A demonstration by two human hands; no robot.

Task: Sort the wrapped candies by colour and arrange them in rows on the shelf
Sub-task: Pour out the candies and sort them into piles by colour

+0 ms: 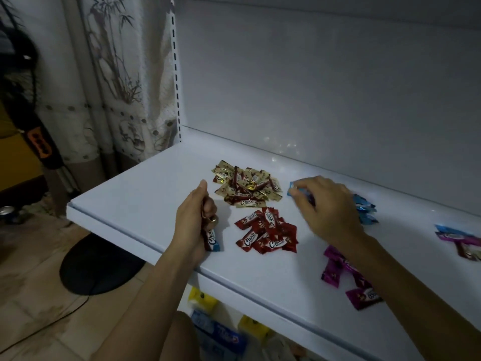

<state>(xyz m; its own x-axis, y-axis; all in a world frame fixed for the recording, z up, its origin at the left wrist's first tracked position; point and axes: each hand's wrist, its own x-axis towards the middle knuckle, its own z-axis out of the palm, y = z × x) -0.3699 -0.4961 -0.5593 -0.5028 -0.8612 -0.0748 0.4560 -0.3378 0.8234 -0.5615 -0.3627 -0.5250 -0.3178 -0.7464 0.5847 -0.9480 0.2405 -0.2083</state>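
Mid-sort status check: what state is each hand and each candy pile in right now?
left hand, grips held candies
right hand, pinches blue candy
gold pile, loose heap, no rows
red pile, loose heap, apart from gold
blue pile, partly hidden behind right hand
purple pile, scattered, partly under right forearm
far-right candies, blue and purple mixed
shelf, no rows yet

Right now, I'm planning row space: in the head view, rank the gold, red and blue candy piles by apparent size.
Gold pile
Red pile
Blue pile: last but unsure, the right hand hides part
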